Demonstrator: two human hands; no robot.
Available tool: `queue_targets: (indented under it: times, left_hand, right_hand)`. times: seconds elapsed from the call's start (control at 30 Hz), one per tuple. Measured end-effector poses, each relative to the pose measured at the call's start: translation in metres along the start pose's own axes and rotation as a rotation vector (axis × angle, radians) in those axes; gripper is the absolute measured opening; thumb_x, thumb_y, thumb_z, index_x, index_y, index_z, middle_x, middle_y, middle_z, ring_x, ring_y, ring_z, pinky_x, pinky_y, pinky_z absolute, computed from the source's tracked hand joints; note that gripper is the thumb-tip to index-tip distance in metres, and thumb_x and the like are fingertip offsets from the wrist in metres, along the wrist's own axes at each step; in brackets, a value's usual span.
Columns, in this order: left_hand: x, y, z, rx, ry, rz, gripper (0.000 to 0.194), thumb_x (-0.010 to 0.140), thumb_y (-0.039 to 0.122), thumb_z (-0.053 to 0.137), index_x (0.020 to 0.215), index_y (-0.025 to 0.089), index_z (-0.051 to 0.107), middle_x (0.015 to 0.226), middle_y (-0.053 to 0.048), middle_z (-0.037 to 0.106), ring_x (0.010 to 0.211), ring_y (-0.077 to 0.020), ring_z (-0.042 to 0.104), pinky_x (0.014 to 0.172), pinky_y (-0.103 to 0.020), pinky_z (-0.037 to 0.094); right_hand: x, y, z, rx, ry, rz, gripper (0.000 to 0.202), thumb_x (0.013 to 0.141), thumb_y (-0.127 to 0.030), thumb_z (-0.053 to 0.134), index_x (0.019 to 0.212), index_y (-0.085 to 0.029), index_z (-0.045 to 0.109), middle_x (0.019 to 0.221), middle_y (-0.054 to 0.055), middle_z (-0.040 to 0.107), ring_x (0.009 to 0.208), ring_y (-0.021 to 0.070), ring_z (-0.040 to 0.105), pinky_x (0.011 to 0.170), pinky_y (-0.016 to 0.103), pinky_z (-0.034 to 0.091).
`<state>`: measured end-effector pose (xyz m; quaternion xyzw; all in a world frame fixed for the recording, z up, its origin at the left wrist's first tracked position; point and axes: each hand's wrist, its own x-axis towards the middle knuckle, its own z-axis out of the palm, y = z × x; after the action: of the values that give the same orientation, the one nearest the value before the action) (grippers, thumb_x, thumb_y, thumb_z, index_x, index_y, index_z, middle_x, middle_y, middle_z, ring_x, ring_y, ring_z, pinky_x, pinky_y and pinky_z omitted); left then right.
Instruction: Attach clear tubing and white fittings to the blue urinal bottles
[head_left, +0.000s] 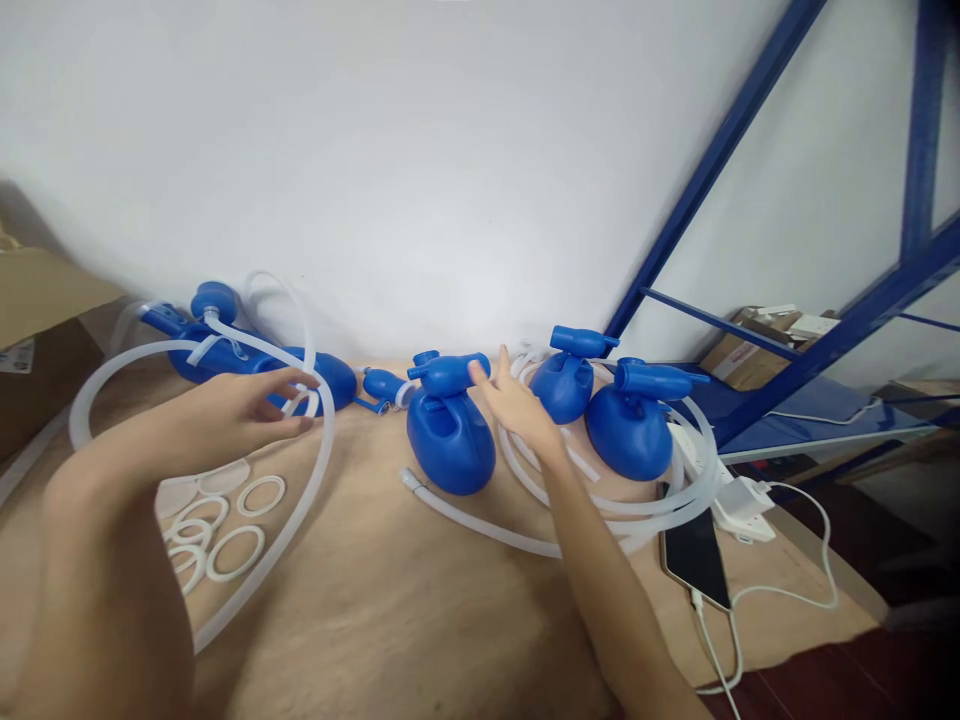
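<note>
Blue bottle [452, 448] sits at the middle of the table [360, 600], the open right hand [519, 405] beside its spout [450, 374], thumb overlapping the spout's end; contact is unclear. The left hand [262, 405], loosely open with bent fingers, hovers by a clear tube [328, 430]; whether they touch cannot be told. White rings [235, 553] lie nearer the person, two more blue bottles [628, 432] to the right, beside a phone [695, 555].

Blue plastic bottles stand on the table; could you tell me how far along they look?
Three bottles look capped, with blue spouted tops on. The right hand is at one top, the left hand by a translucent hose; white rings lie loose, apparently unfitted.
</note>
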<state>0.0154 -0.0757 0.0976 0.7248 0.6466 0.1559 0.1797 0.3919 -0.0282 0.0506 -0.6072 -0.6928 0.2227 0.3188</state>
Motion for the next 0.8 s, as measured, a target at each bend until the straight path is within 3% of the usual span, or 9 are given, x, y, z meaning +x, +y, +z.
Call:
queue_targets:
  times: [0.07, 0.17, 0.27, 0.37, 0.47, 0.53, 0.67, 0.8]
  left_hand:
    - [0.011, 0.023, 0.009, -0.031, -0.010, 0.123, 0.078, 0.071, 0.078, 0.061, 0.131, 0.029, 0.068, 0.119, -0.003, 0.078, 0.104, -0.0317, 0.073, 0.090, -0.039, 0.058]
    - [0.038, 0.045, 0.039, -0.100, -0.048, 0.244, 0.072, 0.080, 0.073, 0.059, 0.133, 0.025, 0.068, 0.125, -0.006, 0.076, 0.106, -0.0307, 0.073, 0.092, -0.038, 0.058]
    - [0.066, 0.047, 0.075, -0.154, -0.123, 0.312, 0.069, 0.080, 0.066, 0.061, 0.132, 0.021, 0.069, 0.127, -0.010, 0.075, 0.105, -0.0313, 0.074, 0.092, -0.039, 0.059]
    - [0.085, 0.039, 0.102, -0.184, -0.162, 0.332, 0.065, 0.080, 0.060, 0.063, 0.131, 0.019, 0.069, 0.129, -0.012, 0.074, 0.105, -0.0319, 0.074, 0.092, -0.041, 0.059]
    - [0.092, 0.033, 0.116, -0.233, -0.167, 0.352, 0.065, 0.081, 0.061, 0.064, 0.131, 0.019, 0.068, 0.130, -0.012, 0.073, 0.107, -0.0320, 0.073, 0.093, -0.041, 0.059]
    - [0.094, 0.031, 0.120, -0.246, -0.157, 0.361, 0.066, 0.082, 0.062, 0.063, 0.132, 0.019, 0.068, 0.128, -0.013, 0.074, 0.106, -0.0322, 0.073, 0.093, -0.043, 0.059]
    - [0.094, 0.031, 0.124, -0.228, -0.156, 0.381, 0.059, 0.084, 0.060, 0.063, 0.126, 0.019, 0.070, 0.117, -0.011, 0.077, 0.099, -0.0314, 0.073, 0.092, -0.044, 0.058]
    - [0.092, 0.031, 0.125, -0.201, -0.148, 0.395, 0.061, 0.084, 0.060, 0.063, 0.129, 0.019, 0.070, 0.118, -0.012, 0.076, 0.098, -0.0312, 0.072, 0.091, -0.043, 0.058]
  right_hand:
    - [0.000, -0.021, 0.018, -0.066, -0.005, 0.097, 0.099, 0.094, -0.084, 0.038, 0.168, -0.021, 0.019, 0.152, 0.028, 0.052, 0.141, 0.0499, 0.052, 0.115, 0.068, 0.035]
    - [0.003, -0.037, 0.041, -0.119, 0.009, 0.090, 0.111, 0.081, -0.084, 0.062, 0.164, -0.019, 0.028, 0.165, 0.032, 0.027, 0.149, 0.0590, 0.036, 0.115, 0.074, 0.031]
    - [0.009, -0.027, 0.055, -0.139, 0.058, -0.050, 0.123, 0.062, -0.059, 0.093, 0.161, -0.021, 0.029, 0.169, 0.029, 0.010, 0.150, 0.0609, 0.030, 0.114, 0.073, 0.036]
    - [0.014, -0.011, 0.061, -0.172, 0.076, -0.140, 0.111, 0.065, -0.028, 0.092, 0.158, -0.027, 0.031, 0.160, 0.024, 0.023, 0.142, 0.0515, 0.047, 0.111, 0.066, 0.045]
    - [0.015, -0.005, 0.059, -0.199, 0.087, -0.151, 0.103, 0.068, -0.015, 0.085, 0.156, -0.025, 0.034, 0.146, 0.019, 0.034, 0.131, 0.0431, 0.057, 0.109, 0.059, 0.049]
    - [0.015, -0.005, 0.054, -0.165, 0.032, -0.155, 0.103, 0.067, -0.018, 0.087, 0.155, -0.025, 0.034, 0.142, 0.017, 0.035, 0.126, 0.0390, 0.060, 0.108, 0.056, 0.051]
    - [0.021, 0.001, 0.039, 0.057, -0.153, -0.149, 0.097, 0.066, -0.038, 0.093, 0.147, -0.029, 0.041, 0.136, 0.011, 0.039, 0.104, 0.0240, 0.066, 0.103, 0.050, 0.055]
    - [0.030, 0.014, 0.032, 0.354, -0.231, -0.146, 0.086, 0.066, -0.045, 0.093, 0.140, -0.032, 0.051, 0.128, 0.005, 0.056, 0.104, 0.0219, 0.066, 0.100, 0.043, 0.058]
